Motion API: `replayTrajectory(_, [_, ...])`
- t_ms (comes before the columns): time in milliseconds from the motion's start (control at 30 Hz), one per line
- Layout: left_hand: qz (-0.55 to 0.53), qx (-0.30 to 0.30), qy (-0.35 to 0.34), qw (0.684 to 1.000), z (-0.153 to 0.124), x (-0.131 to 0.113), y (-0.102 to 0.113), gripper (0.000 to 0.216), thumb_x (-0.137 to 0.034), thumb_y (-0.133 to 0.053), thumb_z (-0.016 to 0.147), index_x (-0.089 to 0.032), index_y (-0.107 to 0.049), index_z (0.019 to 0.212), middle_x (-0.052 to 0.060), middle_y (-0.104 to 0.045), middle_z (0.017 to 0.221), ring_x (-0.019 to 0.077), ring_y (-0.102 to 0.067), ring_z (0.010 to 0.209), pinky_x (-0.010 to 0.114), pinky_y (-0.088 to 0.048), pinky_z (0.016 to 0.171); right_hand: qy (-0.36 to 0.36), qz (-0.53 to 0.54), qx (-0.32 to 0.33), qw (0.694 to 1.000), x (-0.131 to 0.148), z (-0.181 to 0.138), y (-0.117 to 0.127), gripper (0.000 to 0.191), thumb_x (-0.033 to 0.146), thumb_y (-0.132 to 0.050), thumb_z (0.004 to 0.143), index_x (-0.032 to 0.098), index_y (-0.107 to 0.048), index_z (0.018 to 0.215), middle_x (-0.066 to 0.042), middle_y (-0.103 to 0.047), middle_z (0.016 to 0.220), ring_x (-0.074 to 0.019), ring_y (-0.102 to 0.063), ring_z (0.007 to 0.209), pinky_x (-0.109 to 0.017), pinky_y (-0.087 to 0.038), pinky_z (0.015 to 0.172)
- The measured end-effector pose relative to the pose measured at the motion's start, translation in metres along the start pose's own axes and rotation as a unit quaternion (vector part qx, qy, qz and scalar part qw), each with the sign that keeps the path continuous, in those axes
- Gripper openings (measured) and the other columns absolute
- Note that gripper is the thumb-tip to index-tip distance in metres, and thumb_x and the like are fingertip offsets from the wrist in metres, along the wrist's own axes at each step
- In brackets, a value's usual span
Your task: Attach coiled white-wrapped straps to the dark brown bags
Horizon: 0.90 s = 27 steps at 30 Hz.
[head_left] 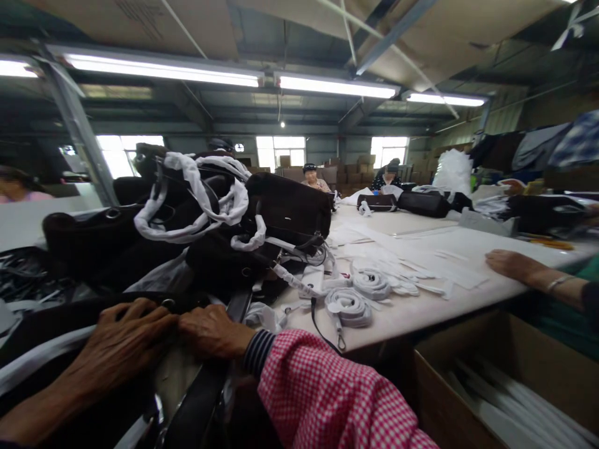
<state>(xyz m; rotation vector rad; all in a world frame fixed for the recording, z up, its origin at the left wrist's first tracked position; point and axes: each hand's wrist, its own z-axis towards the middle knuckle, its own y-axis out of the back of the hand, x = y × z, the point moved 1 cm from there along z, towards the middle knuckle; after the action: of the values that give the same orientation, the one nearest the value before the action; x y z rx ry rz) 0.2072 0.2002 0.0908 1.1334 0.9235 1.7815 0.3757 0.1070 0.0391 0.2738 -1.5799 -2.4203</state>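
My left hand lies on a black bag right in front of me, fingers curled down over its top edge. My right hand, in a pink checked sleeve, rests beside it on the same bag, fingers bent and pressed to the fabric by a metal ring. What the fingers pinch, if anything, is hidden. Behind them rises a heap of black bags wrapped in white paper strips.
Coiled white straps and paper sheets lie on the pale table. A co-worker's hand with a bracelet rests at the right edge. An open cardboard box sits below. Two people sit at the far end by more black bags.
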Motion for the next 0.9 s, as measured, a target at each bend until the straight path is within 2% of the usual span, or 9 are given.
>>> replayTrajectory(100, [-0.062,0.045,0.006,0.997,0.005,-0.008,0.005,0.013,-0.030,-0.062,0.092,-0.029,-0.073,0.097,0.000,-0.072,0.098,0.0249,-0.058,0.100,0.043,-0.034,0.090,0.017,0.017,0.016,1.000,-0.004,-0.014,0.009,0.014,0.029,-0.051,0.101,0.018,-0.056,0.108,-0.006,-0.067,0.106,-0.0202,-0.062,0.090,-0.030,-0.047,0.068])
replayTrajectory(167, [-0.105,0.056,0.010,0.993,0.008,-0.014,0.005,0.014,-0.038,-0.065,0.092,-0.026,-0.073,0.095,0.000,-0.070,0.095,0.0235,-0.057,0.098,0.041,-0.033,0.089,-0.003,0.037,0.005,0.999,-0.004,-0.020,0.014,0.011,0.025,-0.056,0.096,0.019,-0.055,0.105,-0.005,-0.067,0.103,-0.0194,-0.062,0.087,-0.029,-0.045,0.066])
replayTrajectory(333, [-0.150,0.017,0.052,0.987,0.007,-0.027,-0.005,0.019,-0.039,-0.063,0.097,-0.031,-0.075,0.110,0.000,-0.070,0.108,0.0234,-0.053,0.107,0.040,-0.032,0.091,-0.064,0.084,-0.037,0.994,-0.001,-0.025,0.012,0.013,0.010,-0.052,0.091,0.018,-0.057,0.100,-0.005,-0.068,0.096,-0.0183,-0.062,0.083,-0.028,-0.043,0.069])
replayTrajectory(467, [-0.213,0.015,0.094,0.972,0.001,-0.039,-0.023,0.014,-0.036,-0.065,0.098,-0.030,-0.074,0.107,-0.001,-0.070,0.113,0.0250,-0.051,0.113,0.043,-0.031,0.093,-0.059,0.122,-0.057,0.989,0.005,-0.025,0.011,0.019,0.005,-0.046,0.094,0.019,-0.059,0.098,-0.006,-0.068,0.093,-0.0195,-0.063,0.082,-0.030,-0.046,0.071])
replayTrajectory(533, [-0.211,0.011,0.112,0.971,0.000,-0.043,-0.030,0.012,-0.037,-0.065,0.098,-0.029,-0.072,0.103,-0.002,-0.071,0.110,0.0249,-0.051,0.116,0.045,-0.031,0.096,-0.032,0.132,-0.092,0.986,0.011,-0.031,0.024,0.018,0.006,-0.048,0.094,0.020,-0.060,0.094,-0.007,-0.067,0.096,-0.0209,-0.063,0.086,-0.032,-0.049,0.073])
replayTrajectory(633, [-0.197,0.005,0.134,0.971,-0.003,-0.046,-0.033,0.013,-0.035,-0.064,0.099,-0.023,-0.067,0.096,0.000,-0.070,0.107,0.0239,-0.053,0.116,0.046,-0.030,0.100,-0.005,0.118,-0.166,0.979,0.012,-0.055,0.062,0.019,0.013,-0.049,0.099,0.024,-0.059,0.087,-0.007,-0.066,0.099,-0.0228,-0.060,0.093,-0.036,-0.050,0.080])
replayTrajectory(767, [-0.193,-0.005,0.135,0.972,-0.006,-0.049,-0.028,0.008,-0.028,-0.063,0.098,-0.020,-0.063,0.095,0.002,-0.069,0.105,0.0227,-0.056,0.111,0.046,-0.031,0.101,-0.040,0.008,-0.264,0.964,-0.027,-0.103,0.112,0.012,0.029,-0.053,0.102,0.025,-0.064,0.099,-0.009,-0.066,0.104,-0.0258,-0.060,0.101,-0.040,-0.049,0.085])
replayTrajectory(833, [-0.197,-0.015,0.129,0.972,-0.007,-0.050,-0.026,0.006,-0.024,-0.061,0.098,-0.019,-0.061,0.095,0.003,-0.068,0.104,0.0231,-0.056,0.110,0.045,-0.033,0.099,-0.101,-0.044,-0.222,0.969,-0.053,-0.126,0.120,0.018,0.030,-0.049,0.102,0.024,-0.063,0.093,-0.009,-0.065,0.095,-0.0259,-0.061,0.093,-0.039,-0.048,0.078])
replayTrajectory(900, [-0.203,-0.028,0.122,0.971,-0.007,-0.051,-0.027,0.006,-0.020,-0.057,0.099,-0.018,-0.061,0.095,0.004,-0.067,0.103,0.0246,-0.056,0.109,0.044,-0.033,0.096,-0.143,-0.057,-0.105,0.982,-0.072,-0.144,0.114,0.026,0.023,-0.044,0.102,0.022,-0.059,0.081,-0.007,-0.063,0.082,-0.0235,-0.060,0.081,-0.037,-0.047,0.073])
